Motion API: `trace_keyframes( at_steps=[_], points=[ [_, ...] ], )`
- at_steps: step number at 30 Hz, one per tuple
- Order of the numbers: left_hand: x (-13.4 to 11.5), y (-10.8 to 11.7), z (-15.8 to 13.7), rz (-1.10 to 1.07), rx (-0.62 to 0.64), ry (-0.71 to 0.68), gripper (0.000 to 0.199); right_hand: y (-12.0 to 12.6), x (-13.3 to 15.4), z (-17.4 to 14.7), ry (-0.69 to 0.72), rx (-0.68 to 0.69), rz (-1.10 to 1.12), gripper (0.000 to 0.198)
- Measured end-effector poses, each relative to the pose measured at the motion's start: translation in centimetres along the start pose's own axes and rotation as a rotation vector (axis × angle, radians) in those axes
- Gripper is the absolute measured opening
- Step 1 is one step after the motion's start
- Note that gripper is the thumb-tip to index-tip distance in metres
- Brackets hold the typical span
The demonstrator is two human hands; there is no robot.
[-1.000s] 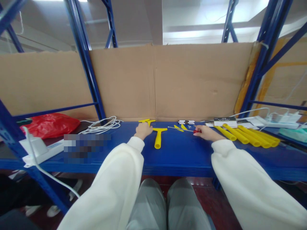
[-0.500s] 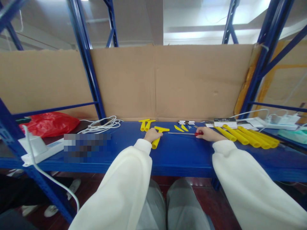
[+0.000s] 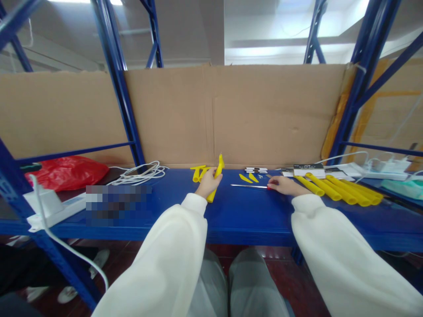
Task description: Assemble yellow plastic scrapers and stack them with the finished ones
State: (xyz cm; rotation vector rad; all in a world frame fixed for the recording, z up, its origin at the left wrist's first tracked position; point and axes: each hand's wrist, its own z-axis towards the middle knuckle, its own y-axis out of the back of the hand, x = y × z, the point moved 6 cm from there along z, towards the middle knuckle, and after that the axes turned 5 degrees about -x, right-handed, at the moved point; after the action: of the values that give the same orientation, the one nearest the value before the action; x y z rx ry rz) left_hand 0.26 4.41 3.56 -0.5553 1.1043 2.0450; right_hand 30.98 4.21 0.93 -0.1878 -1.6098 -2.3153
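Observation:
My left hand (image 3: 208, 182) is closed around a yellow T-shaped plastic handle (image 3: 219, 166); its crosspiece is tilted up and its tube end shows below my fingers. Just behind that hand lie two more yellow T-shaped pieces (image 3: 196, 174), partly hidden by it. My right hand (image 3: 280, 185) has its fingers on the red end of a screwdriver (image 3: 248, 186), whose long metal shaft points left, low over the blue shelf. Two flat yellow blade-shaped pieces (image 3: 245, 178) and some tiny metal parts (image 3: 260, 176) lie beyond the shaft.
Several yellow tubes (image 3: 325, 188) lie on the blue shelf (image 3: 247, 215) at the right, near a black-and-white box (image 3: 309, 170). Small black-and-white items (image 3: 256, 170) sit at the back. White cable (image 3: 142, 173), a power strip (image 3: 62, 210) and a red bag (image 3: 72, 172) are left. Cardboard (image 3: 264, 114) stands behind.
My left hand has lifted and turned the yellow T-shaped handle, so its crosspiece now points upward and away. My right hand stays almost in place at the screwdriver.

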Motion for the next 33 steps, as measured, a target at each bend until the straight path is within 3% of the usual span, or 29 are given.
trace_keyframes(
  at_steps=[5, 9, 13, 18, 27, 33],
  points=[
    [-1.0, 0.3, -0.5, 0.216, 0.031, -0.232, 0.046, 0.4, 0.9, -0.3, -0.031, 0.01, -0.057, 0.02],
    [-0.9, -0.4, -1.3, 0.338, 0.159, -0.298, 0.061, 0.6, 1.3, -0.3, -0.007, -0.035, -0.052, 0.023],
    [-0.5, -1.0, -1.8, 0.476, 0.252, -0.292, 0.068, 0.8, 1.5, 0.2, 0.029, -0.107, -0.031, 0.031],
    [-0.1, -1.1, -1.9, 0.557, 0.254, -0.263, 0.063, 0.8, 2.7, 1.6, -0.04, -0.074, -0.088, 0.038],
    [0.2, -1.0, -1.7, 0.581, 0.217, -0.18, 0.043, 0.3, 3.7, 3.6, -0.292, -0.155, -0.148, 0.04],
    [0.0, -0.8, -1.7, 0.61, 0.203, -0.147, 0.044, -1.0, 3.0, 4.0, -0.204, -0.043, -0.263, 0.036]
  ],
)
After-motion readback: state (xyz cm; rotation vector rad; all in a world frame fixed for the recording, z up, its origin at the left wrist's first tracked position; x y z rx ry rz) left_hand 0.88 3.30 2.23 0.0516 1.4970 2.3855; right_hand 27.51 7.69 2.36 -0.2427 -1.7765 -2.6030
